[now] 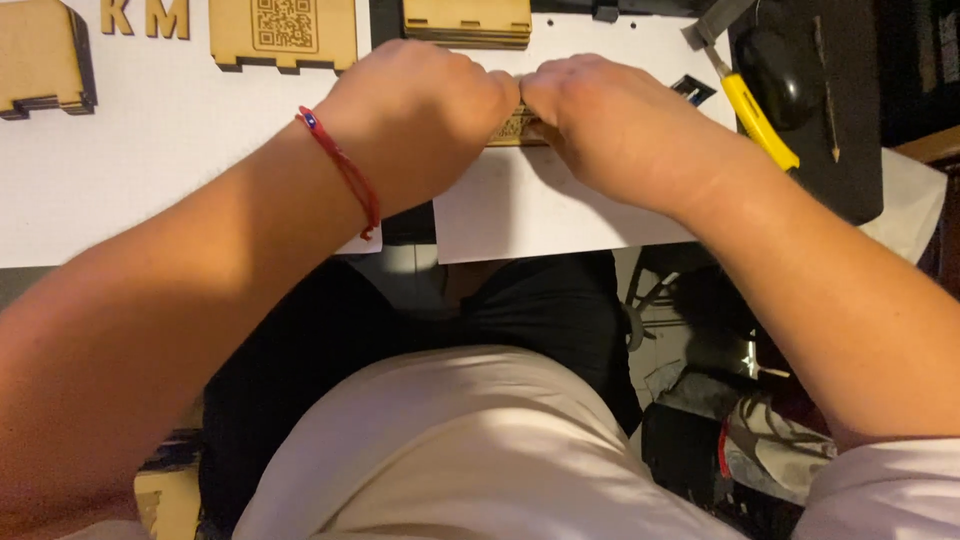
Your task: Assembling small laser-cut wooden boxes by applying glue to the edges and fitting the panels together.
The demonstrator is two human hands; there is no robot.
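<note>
My left hand (415,115) and my right hand (610,120) meet knuckle to knuckle over a white sheet (540,215) on the desk. Both are closed on a small engraved wooden piece (515,128), of which only a sliver shows between the fingers. A red string bracelet (345,170) circles my left wrist. The rest of the wooden piece is hidden under my hands.
Laser-cut wooden parts lie along the far edge: a box part (45,55), two wooden letters (145,17), a plaque with a square code (283,35), a stacked piece (467,25). A yellow utility knife (757,120) and a black mouse (775,60) sit on a dark pad at the right.
</note>
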